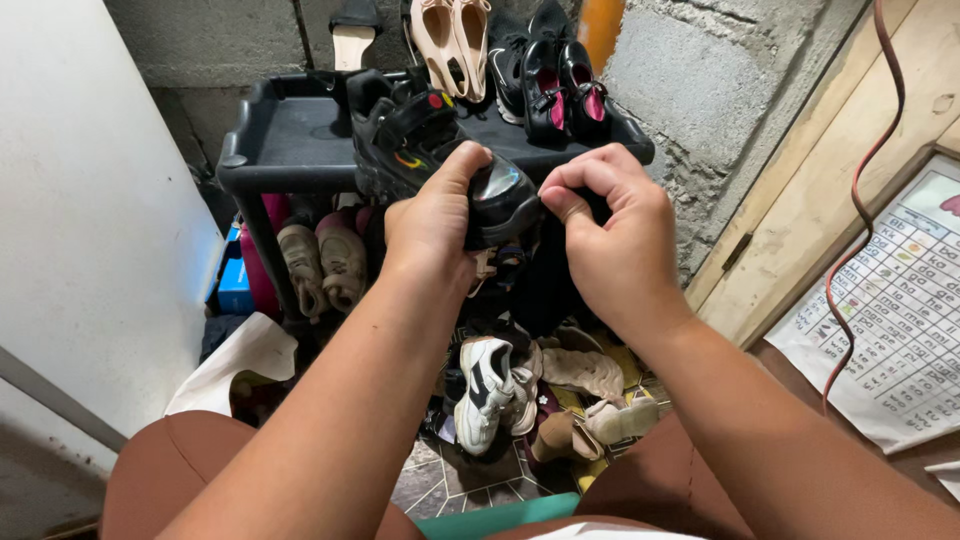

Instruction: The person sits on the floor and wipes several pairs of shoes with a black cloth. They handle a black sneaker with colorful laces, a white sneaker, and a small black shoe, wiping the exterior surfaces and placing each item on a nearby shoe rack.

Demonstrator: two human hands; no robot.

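From the head view, I have both hands on a black shoe (pixel 470 170) held up in front of the black shelf rack (pixel 290 140), which I take as my landmark. My left hand (pixel 432 222) wraps the shoe's side from below, thumb laid over the glossy toe cap, fingers pressed around the sole. My right hand (pixel 610 235) is curled at the toe end, fingers (pixel 572 205) pinching something dark there; whether that is a part of the shoe or a cloth, I cannot tell. The shoe hangs just in front of the rack's top shelf, its heel end over the shelf edge.

On that top shelf, behind the shoe, stand a beige pair (pixel 452 40) and a black pair with pink lining (pixel 560 85). Under the shelf sits a pinkish pair (pixel 325 260). On the floor below the rack lie a white-and-black sneaker (pixel 485 390) and loose tan shoes (pixel 590 400).

I judge the step in hand as handling the shoe's toe. The next move calls for a steady left-hand hold while the right keeps its pinch.
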